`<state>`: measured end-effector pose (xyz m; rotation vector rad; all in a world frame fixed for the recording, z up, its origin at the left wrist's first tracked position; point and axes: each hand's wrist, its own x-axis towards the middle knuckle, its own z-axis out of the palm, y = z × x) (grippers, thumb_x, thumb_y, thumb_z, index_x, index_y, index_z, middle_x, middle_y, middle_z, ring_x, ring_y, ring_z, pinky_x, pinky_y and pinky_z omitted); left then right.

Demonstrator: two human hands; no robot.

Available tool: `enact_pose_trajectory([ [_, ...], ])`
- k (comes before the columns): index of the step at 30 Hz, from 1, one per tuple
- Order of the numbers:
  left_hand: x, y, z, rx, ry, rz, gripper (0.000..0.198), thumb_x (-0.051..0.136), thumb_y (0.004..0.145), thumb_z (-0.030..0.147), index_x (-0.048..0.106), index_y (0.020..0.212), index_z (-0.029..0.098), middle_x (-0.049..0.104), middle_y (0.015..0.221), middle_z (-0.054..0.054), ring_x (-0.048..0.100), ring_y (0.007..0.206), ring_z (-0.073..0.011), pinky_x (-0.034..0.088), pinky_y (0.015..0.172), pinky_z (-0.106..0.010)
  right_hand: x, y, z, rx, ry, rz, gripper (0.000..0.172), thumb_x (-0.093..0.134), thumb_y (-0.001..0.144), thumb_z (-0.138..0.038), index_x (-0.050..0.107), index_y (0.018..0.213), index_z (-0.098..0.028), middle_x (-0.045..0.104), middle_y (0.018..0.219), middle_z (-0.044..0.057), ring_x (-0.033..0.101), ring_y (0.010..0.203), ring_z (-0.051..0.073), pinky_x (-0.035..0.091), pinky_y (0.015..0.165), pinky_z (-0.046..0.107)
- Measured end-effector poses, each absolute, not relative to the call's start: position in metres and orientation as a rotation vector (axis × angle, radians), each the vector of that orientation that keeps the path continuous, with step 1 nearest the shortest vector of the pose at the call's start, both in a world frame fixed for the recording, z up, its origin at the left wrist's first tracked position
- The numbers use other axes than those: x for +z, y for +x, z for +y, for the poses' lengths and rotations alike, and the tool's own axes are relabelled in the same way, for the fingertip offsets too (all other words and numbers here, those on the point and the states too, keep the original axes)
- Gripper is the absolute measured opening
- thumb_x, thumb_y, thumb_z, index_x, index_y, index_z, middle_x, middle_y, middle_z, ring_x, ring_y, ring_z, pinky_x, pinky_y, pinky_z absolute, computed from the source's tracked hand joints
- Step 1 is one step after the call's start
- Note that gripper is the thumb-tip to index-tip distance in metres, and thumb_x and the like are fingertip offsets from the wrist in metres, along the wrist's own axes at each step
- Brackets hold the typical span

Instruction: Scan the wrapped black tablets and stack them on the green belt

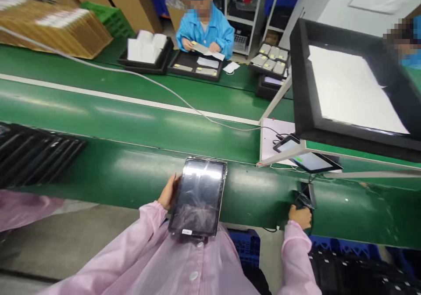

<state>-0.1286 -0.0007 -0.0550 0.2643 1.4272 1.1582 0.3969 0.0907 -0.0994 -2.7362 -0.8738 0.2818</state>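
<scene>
A tablet [200, 194] with a dark, glossy screen and what looks like clear film around it is tilted up in front of my chest. My left hand [168, 192] grips its left edge, fingers behind it. A small white label [187, 232] sits at the tablet's lower edge. Over to the right, at the front of the green bench, my right hand [301, 216] is wrapped around a black corded handheld device that looks like a barcode scanner [301, 200]. A dark rectangular block [308, 191] lies just beyond it.
Several black wrapped items [36, 157] stand in a row at left. A white frame carries a large black tray [355, 130] at right, above two lit tablets [314, 161]. A grey cable [158, 84] crosses the green bench [131, 168]. Across it, a co-worker [205, 27] handles parts.
</scene>
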Motion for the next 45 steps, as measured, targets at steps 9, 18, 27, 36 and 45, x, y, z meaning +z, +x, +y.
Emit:
enact_pose_trajectory([
  [9, -0.024, -0.131, 0.007, 1.301, 0.539, 1.586, 0.082, 0.079, 0.076, 0.065, 0.062, 0.142, 0.018, 0.064, 0.143, -0.013, 0.057, 0.134, -0.0334, 0.047, 0.110, -0.040, -0.131, 0.434, 0.090, 0.022, -2.872, -0.826, 0.070, 0.071, 0.086, -0.035, 0.046, 0.140, 0.002, 0.050, 0.136, 0.039, 0.050, 0.133, 0.045, 0.046, 0.106, 0.054],
  [18, -0.031, -0.130, 0.029, 1.310, 0.782, 1.557, 0.075, 0.076, 0.082, 0.060, 0.062, 0.141, 0.017, 0.060, 0.147, -0.014, 0.054, 0.138, -0.0343, 0.041, 0.117, -0.046, -0.100, 0.431, 0.079, 0.315, -2.911, -0.856, 0.047, 0.075, 0.082, -0.040, 0.071, 0.116, -0.006, 0.070, 0.117, 0.030, 0.066, 0.116, 0.044, 0.050, 0.097, 0.052],
  [27, -0.033, -0.156, 0.059, 1.161, 0.950, 1.416, 0.075, 0.079, 0.077, 0.058, 0.060, 0.137, 0.018, 0.065, 0.138, -0.013, 0.060, 0.128, -0.0312, 0.043, 0.115, -0.044, 0.050, 0.345, -0.084, 0.225, -2.511, -0.595, 0.043, 0.078, 0.070, -0.044, 0.075, 0.096, -0.010, 0.075, 0.102, 0.021, 0.069, 0.110, 0.041, 0.051, 0.099, 0.045],
  [36, -0.032, -0.181, 0.074, 1.058, 1.222, 1.183, 0.062, 0.076, 0.080, 0.054, 0.059, 0.126, 0.016, 0.066, 0.126, -0.012, 0.062, 0.117, -0.0268, 0.045, 0.108, -0.041, 0.090, 0.069, -0.208, 1.281, -2.086, -1.142, 0.050, 0.068, 0.083, -0.062, 0.076, 0.102, -0.016, 0.078, 0.102, 0.013, 0.073, 0.099, 0.032, 0.057, 0.089, 0.039],
  [45, -0.033, -0.183, 0.077, 1.023, 1.309, 1.199, 0.060, 0.074, 0.082, 0.052, 0.058, 0.126, 0.016, 0.067, 0.122, -0.010, 0.062, 0.114, -0.0262, 0.045, 0.105, -0.039, 0.081, 0.019, -0.230, 1.148, -2.180, -1.215, 0.043, 0.059, 0.094, -0.049, 0.066, 0.123, -0.018, 0.075, 0.119, 0.011, 0.071, 0.110, 0.028, 0.054, 0.090, 0.034],
])
